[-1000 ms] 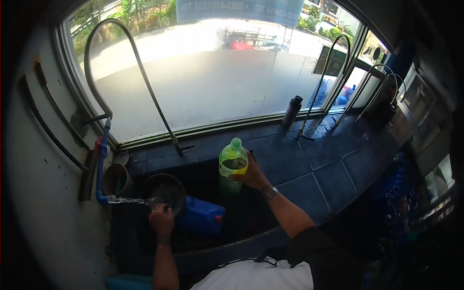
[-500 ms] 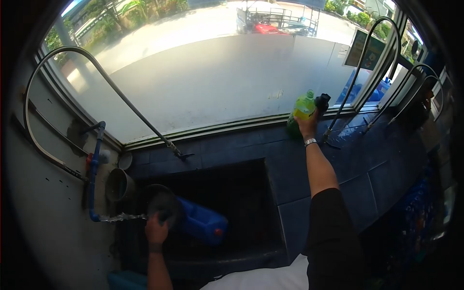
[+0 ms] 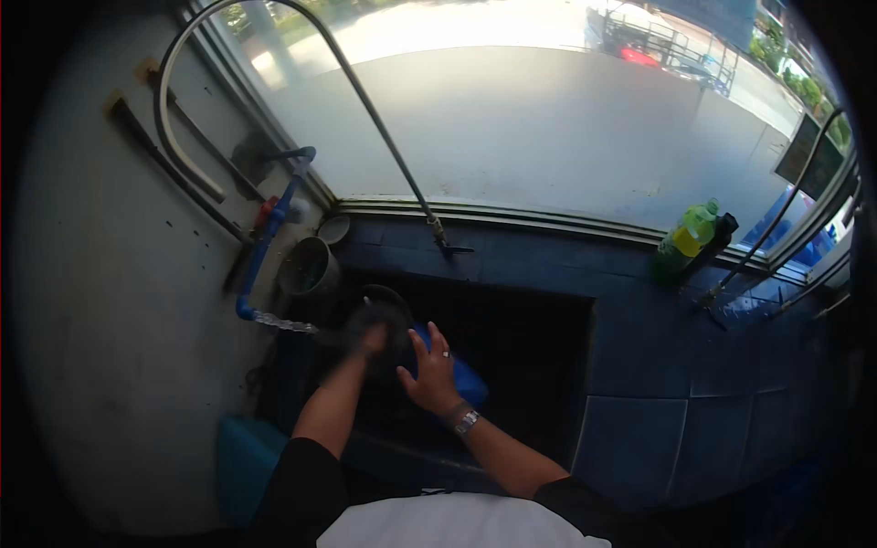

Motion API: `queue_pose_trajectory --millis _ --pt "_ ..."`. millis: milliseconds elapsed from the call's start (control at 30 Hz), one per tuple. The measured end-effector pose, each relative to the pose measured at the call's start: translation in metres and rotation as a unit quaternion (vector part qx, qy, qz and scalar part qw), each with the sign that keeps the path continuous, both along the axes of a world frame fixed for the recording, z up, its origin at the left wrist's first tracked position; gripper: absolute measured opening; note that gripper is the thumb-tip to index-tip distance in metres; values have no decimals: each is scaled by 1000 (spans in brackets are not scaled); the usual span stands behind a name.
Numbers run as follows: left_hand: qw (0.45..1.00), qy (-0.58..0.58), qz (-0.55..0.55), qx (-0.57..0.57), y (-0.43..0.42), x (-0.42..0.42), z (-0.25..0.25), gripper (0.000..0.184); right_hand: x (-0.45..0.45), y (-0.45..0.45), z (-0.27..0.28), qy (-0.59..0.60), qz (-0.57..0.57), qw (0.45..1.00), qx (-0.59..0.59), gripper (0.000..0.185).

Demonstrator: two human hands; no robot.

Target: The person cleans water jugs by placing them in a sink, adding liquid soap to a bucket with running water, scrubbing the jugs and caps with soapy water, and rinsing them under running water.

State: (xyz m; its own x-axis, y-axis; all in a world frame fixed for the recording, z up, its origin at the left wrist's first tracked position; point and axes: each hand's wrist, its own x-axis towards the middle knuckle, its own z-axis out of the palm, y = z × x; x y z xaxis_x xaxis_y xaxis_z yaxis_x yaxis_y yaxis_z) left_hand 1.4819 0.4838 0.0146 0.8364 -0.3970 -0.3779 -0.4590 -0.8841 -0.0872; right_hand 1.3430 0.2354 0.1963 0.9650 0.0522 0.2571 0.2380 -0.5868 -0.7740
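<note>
- Right of the right grip [image 3: 431, 374], there is room to pass over the dark recessed sink [image 3: 539, 352] and dark-blue tiled table [image 3: 637, 438].
- Just beside it, a blue plastic jug [image 3: 468, 382] blocks the way.
- Left of the left grip [image 3: 373, 340], a bent blue plastic pipe [image 3: 259, 256] and clear water stream [image 3: 285, 322] obstruct.

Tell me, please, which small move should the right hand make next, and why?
Probably the right hand should reach for the rim of the bucket to steady it. This hand is open, with nothing seen in it, near the bucket; the left hand, blurred, is at the bucket, and water runs toward it.
</note>
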Motion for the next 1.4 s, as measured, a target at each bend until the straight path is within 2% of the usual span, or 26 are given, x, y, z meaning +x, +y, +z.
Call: queue_pose_trajectory --millis 67,133,300,333,400,433,533,567,600,633,667,700,800,833,900,933,1000,1033,1067,1100,1133,1200,1233,1267,1333,1400 --pt "969 47 148 -190 -32 -17 79 35 5 3 18 -30 38 999 -20 64" --pt "977 102 137 -124 -46 -22 127 37 9 11 31 -133 109 984 -53 45" --pt "937 -55 205 -276 -24 -45 135 32 34 46 18 33 247 969 -7 26" --pt "841 6 286 -459 -12 -49 135 30 40 53 20 48 224 972 -56 25" --pt "524 124 395 -745 12 -52 137 27 52 69 28 72 176 970 -154 24" --pt "523 128 391 -747 19 -55 135 27 55 83 21 72 171 970 -158 24" --pt "377 106 398 -830 18 -70 151 26 92 140 -34 52 291 954 38 25" --pt "564 9 318 -762 13 -76 157 27 105 151 -57 47 291 955 30 25" --pt "719 -93 222 -652 6 -83 166 29 119 160 -85 170 278 918 227 28" --pt "756 -191 168 -603 -4 -99 183 30 132 169 -107 284 252 829 411 31" --pt "780 -286 115 -544 -10 -110 195 32 137 178 -105 336 239 767 491 33" --pt "775 -293 115 -548 -4 -107 196 32 139 188 -93 383 216 697 566 34" --pt "691 -296 102 -652 8 -93 190 45 119 197 -33 214 177 656 702 46" --pt "685 -297 102 -657 15 -86 190 45 107 202 -11 214 177 662 696 46" --pt "621 -33 276 -733 32 -58 192 49 77 214 27 240 168 637 713 49" --pt "567 4 281 -774 31 -45 166 48 64 219 28 259 157 621 723 50" --pt "444 73 292 -844 29 -20 116 45 80 215 17 199 92 750 624 55" --pt "485 66 251 -835 21 -59 193 39 100 196 -14 151 94 853 491 55" --pt "481 167 243 -826 36 -76 215 36 93 186 0 149 88 853 492 50" --pt "479 265 238 -802 50 -92 235 32 86 169 27 279 61 826 486 40" --pt "491 285 219 -794 63 -98 242 30 87 161 24 250 124 868 412 37" --pt "456 295 204 -814 92 -96 231 30 88 144 16 156 231 923 265 34" --pt "454 286 222 -814 103 -102 231 30 81 143 24 235 231 886 327 34" --pt "543 239 227 -772 113 -106 236 30 80 139 24 241 248 879 328 34" --pt "700 153 232 -657 127 -113 240 31 81 133 21 369 213 767 479 35" --pt "720 157 248 -628 134 -121 235 31 83 137 13 380 211 773 462 34"
